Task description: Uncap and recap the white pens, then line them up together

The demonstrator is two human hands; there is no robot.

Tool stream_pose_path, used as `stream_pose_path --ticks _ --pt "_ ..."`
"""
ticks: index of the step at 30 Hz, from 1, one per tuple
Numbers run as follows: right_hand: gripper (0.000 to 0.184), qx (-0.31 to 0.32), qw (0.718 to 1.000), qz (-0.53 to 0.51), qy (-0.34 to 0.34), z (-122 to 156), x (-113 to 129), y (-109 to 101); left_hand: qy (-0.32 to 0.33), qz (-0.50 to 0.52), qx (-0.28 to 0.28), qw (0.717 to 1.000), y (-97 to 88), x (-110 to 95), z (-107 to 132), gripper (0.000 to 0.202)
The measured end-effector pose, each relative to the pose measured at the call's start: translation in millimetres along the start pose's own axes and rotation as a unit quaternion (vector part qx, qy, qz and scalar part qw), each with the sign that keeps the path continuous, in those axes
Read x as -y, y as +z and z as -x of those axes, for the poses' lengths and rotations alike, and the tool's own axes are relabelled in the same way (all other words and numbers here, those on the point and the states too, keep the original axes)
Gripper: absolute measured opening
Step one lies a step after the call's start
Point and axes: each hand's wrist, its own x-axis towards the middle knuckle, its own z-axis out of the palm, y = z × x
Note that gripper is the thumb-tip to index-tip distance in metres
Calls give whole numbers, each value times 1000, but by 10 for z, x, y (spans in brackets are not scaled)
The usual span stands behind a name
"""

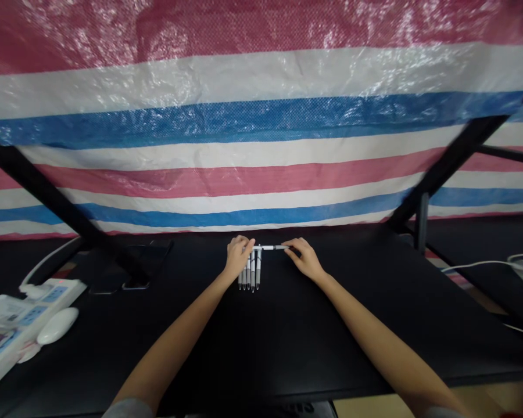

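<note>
White-and-black pens (249,273) (five, it seems) lie parallel, tips toward the person, another pen (268,247) crosswise above them.

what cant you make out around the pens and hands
Head view:
- upper ends of the row of pens: hidden by the left hand
- left end of the crosswise pen: hidden by that hand
- power strip: cut off by the left edge
- dark flat items: too dark to identify

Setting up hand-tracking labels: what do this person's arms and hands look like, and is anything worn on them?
The left hand and right hand are bare, with no gloves. No watch, bracelet or cable shows on the wrists or forearms. Grey sleeves, the left sleeve and right sleeve, just show at the bottom edge of the view.
</note>
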Motion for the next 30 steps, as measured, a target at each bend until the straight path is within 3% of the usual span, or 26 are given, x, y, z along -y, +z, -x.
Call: stream_pose_path --ticks 5,17,30 --pt "20 5 1000 1 -13 6 12 4 -12 -7 -9 1000 -4 -6 -2 55" --pt "18 -17 1000 -8 24 -1 1 -6 -58 38 -28 997 -11 42 -19 55" --pt "15 -53 996 -38 64 -13 -25 -11 -49 10 -43 998 -15 29 -5 49"
